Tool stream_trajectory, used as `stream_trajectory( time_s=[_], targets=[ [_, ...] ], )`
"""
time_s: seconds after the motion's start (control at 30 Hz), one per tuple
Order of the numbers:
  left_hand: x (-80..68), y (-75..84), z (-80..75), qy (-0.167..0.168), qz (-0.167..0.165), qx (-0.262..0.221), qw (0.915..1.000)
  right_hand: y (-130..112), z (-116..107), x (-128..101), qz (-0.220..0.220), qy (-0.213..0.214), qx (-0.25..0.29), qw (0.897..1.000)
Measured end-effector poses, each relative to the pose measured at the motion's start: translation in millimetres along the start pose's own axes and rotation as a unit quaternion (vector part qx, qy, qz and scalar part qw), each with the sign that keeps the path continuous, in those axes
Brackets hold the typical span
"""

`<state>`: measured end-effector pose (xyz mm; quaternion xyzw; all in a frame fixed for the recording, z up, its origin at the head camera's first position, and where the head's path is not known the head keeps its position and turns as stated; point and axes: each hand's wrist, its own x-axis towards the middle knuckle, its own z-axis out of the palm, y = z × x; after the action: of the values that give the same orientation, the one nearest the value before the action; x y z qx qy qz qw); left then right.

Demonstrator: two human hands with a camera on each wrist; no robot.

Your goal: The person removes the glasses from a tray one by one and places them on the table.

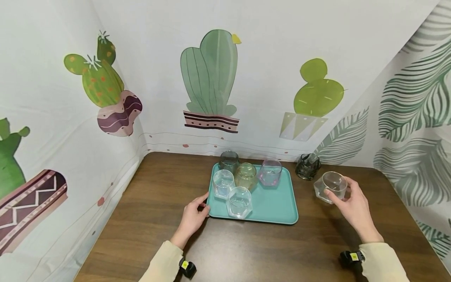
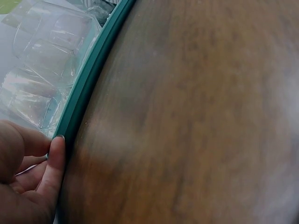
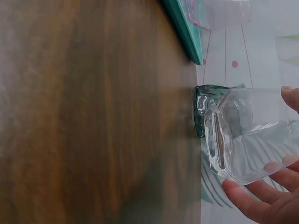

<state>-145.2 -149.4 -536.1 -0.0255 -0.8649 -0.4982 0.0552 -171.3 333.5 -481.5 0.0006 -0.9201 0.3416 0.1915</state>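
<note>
My left hand [image 1: 193, 216] pinches the front-left corner of a teal tray [image 1: 271, 209]; in the left wrist view, the thumb [image 2: 57, 156] lies against its rim. Fingers and thumb of my right hand [image 1: 355, 207] hold a clear glass [image 3: 261, 135] with a faceted base, right of the tray. It appears raised a little off the table. On the tray's left and back stand two clear glasses [image 1: 239, 203] [image 1: 223, 184], an amber glass [image 1: 246, 176], a pink-tinted glass [image 1: 270, 172] and a dark grey glass [image 1: 229, 161].
A dark faceted glass [image 1: 308, 167] stands on the wooden table [image 1: 151, 211] behind the held glass, near the back edge. Cloth printed with cacti and leaves [image 1: 260, 78] hangs round the table's back and sides. Each wrist wears a black strap-on camera [image 1: 187, 268].
</note>
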Motion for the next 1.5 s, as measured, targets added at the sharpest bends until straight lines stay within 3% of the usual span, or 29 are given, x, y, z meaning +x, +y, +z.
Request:
stream_trajectory(
  time_s=[0.67, 1.13, 1.5],
  targets=[
    [1.0, 1.5, -1.0, -0.006, -0.004, -0.006, 1.0, 19, -7, 28, 0.015, -0.014, -0.014, 1.0],
    [-0.4, 0.2, 0.1, -0.003, 0.004, -0.008, 1.0, 32, -8, 54, 0.056, -0.049, 0.0, 0.997],
    [-0.9, 0.5, 0.0, -0.008, 0.005, -0.011, 0.9999, 44, -3, 70, 0.064, -0.043, -0.006, 0.997]
  ],
)
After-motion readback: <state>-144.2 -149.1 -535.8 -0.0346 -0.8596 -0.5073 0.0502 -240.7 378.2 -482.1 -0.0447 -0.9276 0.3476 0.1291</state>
